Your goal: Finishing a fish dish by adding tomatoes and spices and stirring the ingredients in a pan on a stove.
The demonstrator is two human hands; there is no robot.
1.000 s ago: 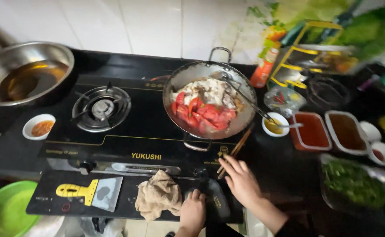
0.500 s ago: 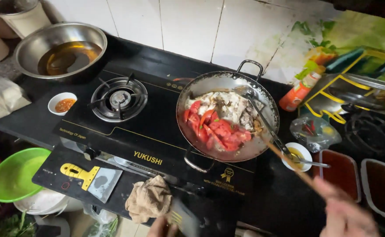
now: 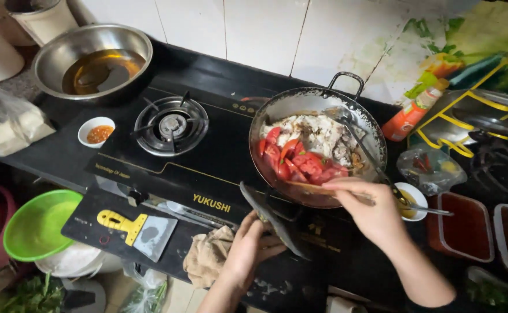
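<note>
Two hands were busy at the stove. Left hand (image 3: 253, 249) gripped the handle end of a dark cleaver (image 3: 272, 219), blade angled up toward the wok rim. Left of that grip lay a crumpled cloth (image 3: 209, 262), further left a yellow-handled scraper (image 3: 138, 230). Right hand (image 3: 370, 213) was closed on wooden chopsticks (image 3: 311, 188), tips reaching left over the near rim of the wok (image 3: 300, 104). Beyond the tips sat red tomato pieces (image 3: 297, 165) and pale meat chunks (image 3: 315, 132). A metal ladle (image 3: 363, 148) rested past the right grip.
</note>
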